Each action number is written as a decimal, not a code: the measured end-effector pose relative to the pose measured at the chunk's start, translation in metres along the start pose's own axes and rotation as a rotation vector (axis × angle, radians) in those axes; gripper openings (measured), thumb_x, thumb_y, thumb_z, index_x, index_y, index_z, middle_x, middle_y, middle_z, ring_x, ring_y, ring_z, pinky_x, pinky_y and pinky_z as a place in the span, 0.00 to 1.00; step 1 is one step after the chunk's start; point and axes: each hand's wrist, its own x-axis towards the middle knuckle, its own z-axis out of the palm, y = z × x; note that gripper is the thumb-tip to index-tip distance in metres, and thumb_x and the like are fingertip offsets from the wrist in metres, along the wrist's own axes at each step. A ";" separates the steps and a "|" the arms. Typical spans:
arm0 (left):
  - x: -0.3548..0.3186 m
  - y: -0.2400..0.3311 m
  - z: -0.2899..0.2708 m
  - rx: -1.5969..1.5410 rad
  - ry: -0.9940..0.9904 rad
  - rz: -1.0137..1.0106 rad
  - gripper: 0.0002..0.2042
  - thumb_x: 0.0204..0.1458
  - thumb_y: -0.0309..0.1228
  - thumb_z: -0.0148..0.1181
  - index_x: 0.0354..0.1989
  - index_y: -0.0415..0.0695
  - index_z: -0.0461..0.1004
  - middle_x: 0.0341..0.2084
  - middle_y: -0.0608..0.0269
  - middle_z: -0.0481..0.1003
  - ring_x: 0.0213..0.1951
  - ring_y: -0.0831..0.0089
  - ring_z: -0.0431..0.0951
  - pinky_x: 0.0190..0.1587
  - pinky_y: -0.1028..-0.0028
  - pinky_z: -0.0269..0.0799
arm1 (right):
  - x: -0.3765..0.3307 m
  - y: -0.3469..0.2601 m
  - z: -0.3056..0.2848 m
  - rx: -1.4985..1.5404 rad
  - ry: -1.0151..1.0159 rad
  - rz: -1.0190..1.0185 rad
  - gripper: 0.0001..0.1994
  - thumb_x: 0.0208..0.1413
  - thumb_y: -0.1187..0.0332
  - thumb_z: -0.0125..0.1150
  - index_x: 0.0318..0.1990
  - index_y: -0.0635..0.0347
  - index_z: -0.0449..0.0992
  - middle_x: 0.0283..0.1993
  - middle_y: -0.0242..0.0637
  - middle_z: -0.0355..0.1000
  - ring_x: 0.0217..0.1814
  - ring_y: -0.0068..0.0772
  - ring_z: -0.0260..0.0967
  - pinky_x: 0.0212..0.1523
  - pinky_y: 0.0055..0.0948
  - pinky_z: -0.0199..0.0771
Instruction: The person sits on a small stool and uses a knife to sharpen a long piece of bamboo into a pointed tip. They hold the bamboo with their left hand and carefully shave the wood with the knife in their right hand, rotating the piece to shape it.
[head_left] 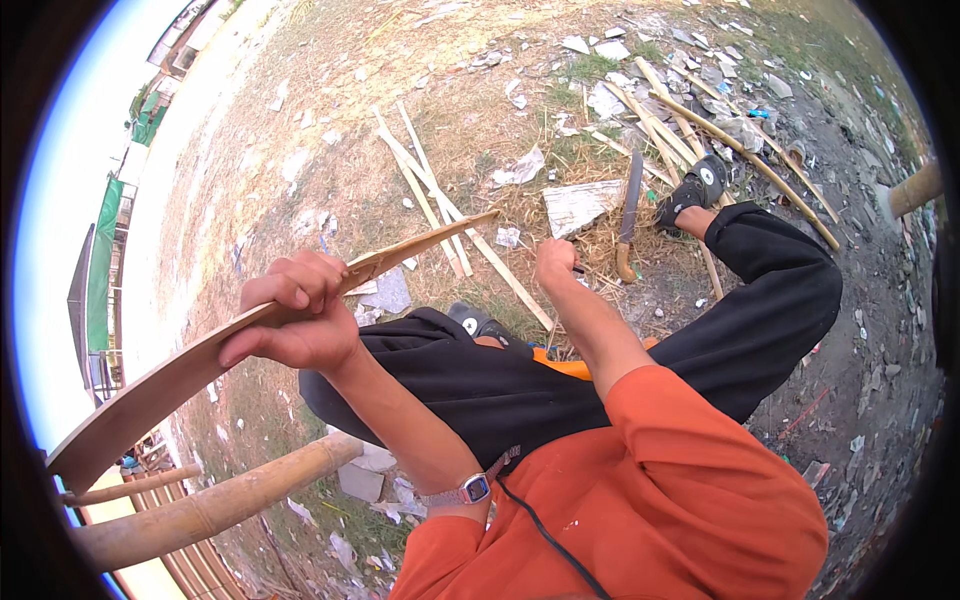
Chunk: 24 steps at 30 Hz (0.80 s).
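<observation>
My left hand (pixel 305 315) grips a long, wide strip of split bamboo (pixel 185 370), thumb below and fingers over its upper edge. The strip slants from the lower left up to a narrow tip near the middle, where its surface looks rough. My right hand (pixel 556 262) is closed in a fist below and right of that tip, apart from it. A small dark bit shows beside the fist, but what it holds is hidden. Just right of it lies a machete (pixel 630 205), its wooden handle toward me and its blade pointing away.
Bamboo slats (pixel 430 185) lie crossed ahead, and more bamboo pieces (pixel 740 140) lie far right by my shoe. A whitish flat slab (pixel 582 207) sits beside the machete. A thick bamboo pole (pixel 230 500) crosses at lower left. Litter and straw cover the ground.
</observation>
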 end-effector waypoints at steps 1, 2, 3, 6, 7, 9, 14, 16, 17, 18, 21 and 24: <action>-0.002 0.006 -0.006 -0.021 -0.053 -0.007 0.35 0.50 0.69 0.24 0.21 0.44 0.57 0.10 0.67 0.54 0.12 0.75 0.51 0.17 0.72 0.55 | -0.004 0.008 0.009 0.051 0.114 0.000 0.15 0.50 0.71 0.54 0.46 0.65 0.71 0.39 0.45 0.76 0.43 0.47 0.75 0.36 0.44 0.77; -0.002 0.011 -0.005 -0.038 -0.044 0.019 0.35 0.50 0.69 0.24 0.20 0.44 0.57 0.09 0.67 0.54 0.12 0.75 0.51 0.17 0.73 0.54 | -0.004 0.007 -0.001 0.075 0.162 -0.081 0.13 0.52 0.69 0.53 0.44 0.65 0.71 0.38 0.49 0.75 0.42 0.49 0.75 0.37 0.46 0.76; -0.013 0.014 -0.004 -0.060 -0.017 -0.004 0.36 0.50 0.69 0.24 0.20 0.44 0.57 0.09 0.67 0.54 0.11 0.75 0.51 0.16 0.73 0.54 | -0.017 0.018 0.009 0.084 0.166 -0.139 0.12 0.53 0.68 0.51 0.42 0.65 0.71 0.37 0.52 0.75 0.41 0.51 0.75 0.38 0.47 0.75; -0.010 0.008 -0.004 -0.051 -0.033 0.038 0.36 0.49 0.70 0.25 0.20 0.44 0.57 0.09 0.66 0.56 0.11 0.75 0.52 0.16 0.73 0.55 | -0.042 0.010 -0.004 0.285 0.249 -0.305 0.12 0.57 0.64 0.46 0.40 0.65 0.66 0.33 0.60 0.72 0.36 0.62 0.72 0.38 0.53 0.72; -0.012 0.009 -0.004 -0.042 -0.030 0.030 0.36 0.49 0.70 0.25 0.21 0.44 0.57 0.10 0.65 0.56 0.11 0.75 0.52 0.16 0.73 0.55 | -0.058 -0.005 -0.023 0.368 0.274 -0.344 0.12 0.57 0.63 0.45 0.40 0.64 0.65 0.32 0.61 0.72 0.36 0.62 0.72 0.37 0.54 0.71; -0.014 0.009 0.000 -0.049 -0.027 0.031 0.36 0.49 0.70 0.25 0.21 0.44 0.57 0.10 0.65 0.56 0.11 0.75 0.53 0.17 0.73 0.56 | -0.082 -0.030 -0.044 0.493 0.298 -0.408 0.11 0.58 0.64 0.44 0.40 0.63 0.63 0.31 0.62 0.72 0.36 0.63 0.72 0.36 0.56 0.70; -0.010 0.007 0.007 -0.023 0.038 0.027 0.36 0.50 0.70 0.25 0.21 0.44 0.57 0.10 0.67 0.55 0.12 0.76 0.50 0.18 0.74 0.54 | -0.060 -0.056 -0.017 0.353 0.391 -0.402 0.08 0.58 0.68 0.41 0.40 0.63 0.61 0.31 0.61 0.72 0.35 0.63 0.72 0.35 0.54 0.70; -0.010 0.010 0.001 0.100 0.178 0.019 0.36 0.50 0.70 0.25 0.21 0.44 0.57 0.10 0.68 0.54 0.13 0.76 0.49 0.18 0.74 0.52 | -0.064 -0.078 -0.022 0.365 0.379 -0.372 0.07 0.56 0.71 0.42 0.40 0.63 0.63 0.31 0.57 0.73 0.35 0.59 0.73 0.35 0.51 0.72; -0.008 0.011 -0.005 0.123 0.209 0.007 0.35 0.50 0.69 0.25 0.21 0.44 0.57 0.10 0.68 0.53 0.13 0.76 0.49 0.19 0.75 0.52 | -0.067 -0.085 -0.024 0.364 0.373 -0.358 0.07 0.55 0.72 0.43 0.40 0.63 0.63 0.31 0.56 0.74 0.35 0.57 0.74 0.35 0.49 0.73; -0.002 0.012 -0.012 0.142 0.235 0.002 0.35 0.50 0.69 0.25 0.21 0.45 0.57 0.10 0.68 0.52 0.13 0.77 0.49 0.19 0.75 0.51 | -0.067 -0.087 -0.022 0.361 0.377 -0.374 0.07 0.56 0.72 0.43 0.40 0.63 0.64 0.31 0.56 0.74 0.36 0.57 0.74 0.35 0.50 0.73; -0.002 0.012 -0.009 0.153 0.300 -0.004 0.35 0.51 0.69 0.25 0.20 0.45 0.58 0.09 0.69 0.51 0.13 0.77 0.48 0.19 0.76 0.50 | -0.039 -0.079 -0.001 0.330 0.369 -0.312 0.08 0.55 0.71 0.44 0.40 0.63 0.67 0.33 0.56 0.74 0.38 0.56 0.74 0.35 0.50 0.74; 0.000 0.010 0.007 0.146 0.260 0.003 0.35 0.51 0.69 0.26 0.20 0.45 0.58 0.09 0.69 0.51 0.12 0.77 0.48 0.18 0.76 0.50 | 0.001 -0.027 0.048 0.147 0.127 -0.086 0.08 0.55 0.69 0.48 0.39 0.61 0.69 0.33 0.55 0.74 0.38 0.53 0.75 0.36 0.48 0.75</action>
